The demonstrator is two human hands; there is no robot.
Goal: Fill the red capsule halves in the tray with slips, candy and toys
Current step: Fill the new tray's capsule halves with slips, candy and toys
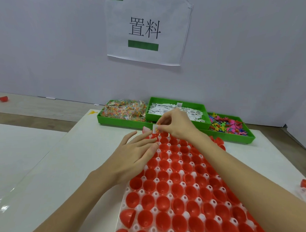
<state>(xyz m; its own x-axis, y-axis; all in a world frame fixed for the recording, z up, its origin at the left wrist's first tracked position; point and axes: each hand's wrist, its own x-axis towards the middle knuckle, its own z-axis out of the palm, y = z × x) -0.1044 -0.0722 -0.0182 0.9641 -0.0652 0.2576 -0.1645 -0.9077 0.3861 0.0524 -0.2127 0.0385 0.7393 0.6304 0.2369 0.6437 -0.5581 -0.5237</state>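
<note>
Over tray's (142,192) far edge, right hand's (176,125) fingers pinching slip (155,128); left hand (134,155) flat, relaxed.

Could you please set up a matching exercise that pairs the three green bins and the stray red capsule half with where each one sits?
Things:
1. candy bin
2. slip bin
3. toy bin
4. stray capsule half

Places:
A. far right of the row of bins
B. alone at the far left, by the wall
C. middle of the row, behind the right hand
D. left end of the row

Pairs: 1-D, 2-C, 3-A, 4-B
</note>
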